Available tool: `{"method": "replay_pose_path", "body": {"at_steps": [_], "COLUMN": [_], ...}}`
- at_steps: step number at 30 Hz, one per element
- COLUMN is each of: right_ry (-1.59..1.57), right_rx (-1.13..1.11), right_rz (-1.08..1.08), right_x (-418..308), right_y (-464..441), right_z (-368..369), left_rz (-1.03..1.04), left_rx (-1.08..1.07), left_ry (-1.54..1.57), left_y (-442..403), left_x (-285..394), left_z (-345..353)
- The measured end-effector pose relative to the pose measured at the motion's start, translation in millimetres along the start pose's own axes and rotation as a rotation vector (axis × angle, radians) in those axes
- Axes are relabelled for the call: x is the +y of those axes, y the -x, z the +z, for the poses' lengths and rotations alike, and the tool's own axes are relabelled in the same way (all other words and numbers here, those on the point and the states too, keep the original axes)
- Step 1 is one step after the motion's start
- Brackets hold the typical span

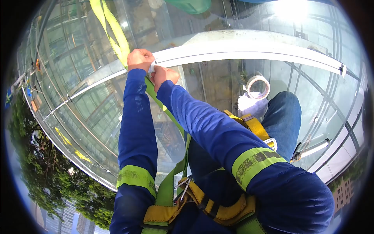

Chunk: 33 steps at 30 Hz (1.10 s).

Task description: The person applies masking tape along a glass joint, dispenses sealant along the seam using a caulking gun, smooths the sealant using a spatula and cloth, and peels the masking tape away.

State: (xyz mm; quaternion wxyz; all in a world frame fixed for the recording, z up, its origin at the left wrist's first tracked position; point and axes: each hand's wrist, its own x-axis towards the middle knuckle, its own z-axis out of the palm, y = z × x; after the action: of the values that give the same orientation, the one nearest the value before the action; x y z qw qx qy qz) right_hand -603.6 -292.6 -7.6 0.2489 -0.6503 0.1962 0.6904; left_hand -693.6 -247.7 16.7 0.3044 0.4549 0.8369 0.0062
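My left hand point(140, 59) is closed in a pinch at the left end of a long white strip point(233, 50) that runs across the glass. Just below and to its right, my right hand point(164, 76) is also closed, with the fingertips bent inward. Between the two hands shows a small white piece point(151, 67) that looks like tape; both hands seem to pinch it. A yellow-green webbing strap point(117, 35) passes under my hands and down toward my harness point(230, 210). The fingertips are partly hidden.
A roll of white tape point(266, 88) stands on crumpled white material point(251, 104) near my bent knee point(284, 117). Glass panels point(97, 117) with metal framing lie beneath me. A green rounded object point(191, 4) sits at the top edge. Trees point(46, 167) show beyond the left edge.
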Motion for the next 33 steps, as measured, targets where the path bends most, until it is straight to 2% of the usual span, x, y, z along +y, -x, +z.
{"method": "replay_pose_path", "body": {"at_steps": [6,9,15,18,21,24,27,33], "right_ry": [0.045,0.113,0.241,0.414,0.493,0.573,0.745,0.94], "right_rx": [-0.037,0.072,0.08,0.101,0.014,-0.044,-0.072,-0.36], "right_rz": [-0.025,-0.081,-0.238,-0.341,-0.375,-0.419,-0.622,-0.659], "right_x": [0,5,23,34,25,22,10,-3], "right_y": [-2,-4,-20,-32,-21,-21,-9,0], "right_z": [-3,2,-5,-14,-27,-39,-47,-34], "left_rz": [-0.003,-0.033,0.019,-0.012,-0.058,-0.077,-0.093,-0.082], "left_rx": [0.015,0.027,0.026,0.094,0.078,0.158,0.103,0.045], "left_ry": [-0.021,-0.024,-0.17,-0.122,-0.112,0.067,0.046,-0.054], "left_y": [-4,-8,-3,-1,-1,-10,-10,-9], "left_x": [-6,-9,-5,-12,-10,-30,-25,-18], "left_z": [5,7,7,18,16,15,12,11]}}
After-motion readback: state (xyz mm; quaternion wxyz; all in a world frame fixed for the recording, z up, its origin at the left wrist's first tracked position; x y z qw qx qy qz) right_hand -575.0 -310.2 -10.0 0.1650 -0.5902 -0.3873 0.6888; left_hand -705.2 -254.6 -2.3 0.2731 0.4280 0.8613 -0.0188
